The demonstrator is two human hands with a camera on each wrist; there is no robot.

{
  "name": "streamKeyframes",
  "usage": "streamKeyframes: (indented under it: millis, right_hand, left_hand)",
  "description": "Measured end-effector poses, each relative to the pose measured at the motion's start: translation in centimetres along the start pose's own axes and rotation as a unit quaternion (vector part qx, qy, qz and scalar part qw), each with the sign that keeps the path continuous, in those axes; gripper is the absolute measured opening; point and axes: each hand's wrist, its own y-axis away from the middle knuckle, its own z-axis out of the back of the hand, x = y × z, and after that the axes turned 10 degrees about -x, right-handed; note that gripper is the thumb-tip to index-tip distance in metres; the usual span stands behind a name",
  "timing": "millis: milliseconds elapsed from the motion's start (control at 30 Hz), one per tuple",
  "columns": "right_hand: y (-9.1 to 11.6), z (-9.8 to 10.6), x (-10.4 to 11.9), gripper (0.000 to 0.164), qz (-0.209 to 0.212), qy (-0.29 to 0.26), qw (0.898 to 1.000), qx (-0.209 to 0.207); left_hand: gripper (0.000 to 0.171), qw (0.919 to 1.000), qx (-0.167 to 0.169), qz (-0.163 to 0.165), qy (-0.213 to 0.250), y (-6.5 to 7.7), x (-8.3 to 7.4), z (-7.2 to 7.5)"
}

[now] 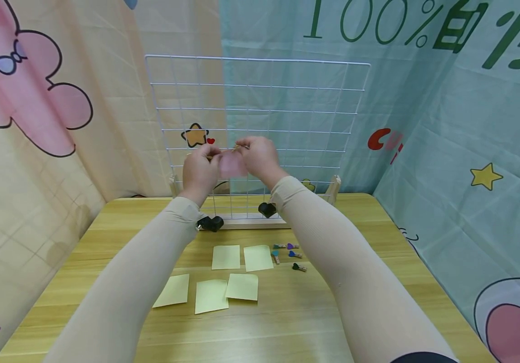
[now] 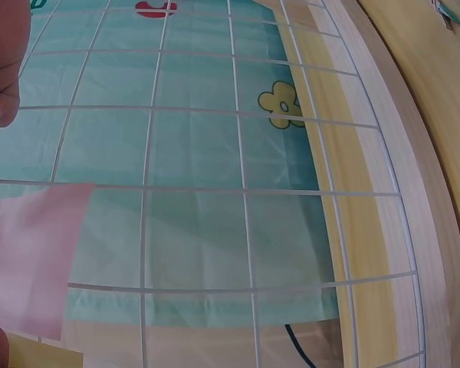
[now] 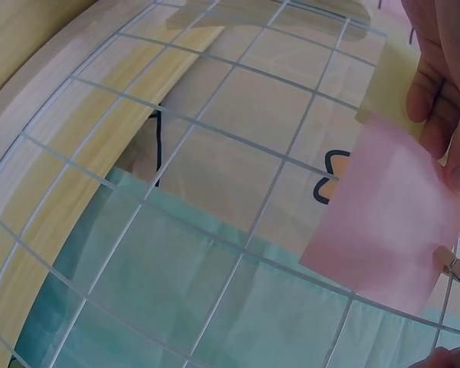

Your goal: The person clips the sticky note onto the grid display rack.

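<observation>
In the head view, both hands are raised in front of a white wire grid point(image 1: 260, 110). My left hand point(image 1: 198, 172) pinches a pink sticky note point(image 1: 232, 165) near its left side. Beside those fingers, a yellow sticky note point(image 3: 391, 80) shows in the right wrist view; whether the hand holds it too is unclear. My right hand point(image 1: 261, 157) pinches a small wooden clothespin point(image 3: 454, 264) at the pink note's edge. The note hangs in front of the grid wires. Whether the clothespin grips a wire cannot be told.
Several pale yellow sticky notes point(image 1: 226, 257) lie on the wooden table. To their right are several mini clothespins point(image 1: 299, 267) with coloured heart heads. The grid stands in a wooden base point(image 1: 255, 223) at the table's back, before printed curtains point(image 1: 441, 151).
</observation>
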Motion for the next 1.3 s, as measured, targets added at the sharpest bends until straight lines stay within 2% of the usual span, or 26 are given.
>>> streamKeyframes:
  millis: [467,867,1300]
  right_hand:
    - [0.2,0.0,-0.1,0.037,0.002,-0.005,1.0,0.021]
    - [0.8,-0.2,-0.8,0.037,0.034,-0.02,0.999,-0.008]
    - [1.2,-0.6,-1.0,0.046,0.044,0.011,0.999,0.023]
  left_hand:
    - [0.018,0.9998,0.004,0.014,0.01,0.0,0.0,0.1]
    - [0.019,0.9999,0.002,0.011,0.007,-0.1,0.2,0.0]
    - [0.019,1.0,-0.001,0.006,0.005,0.0,0.0,0.2]
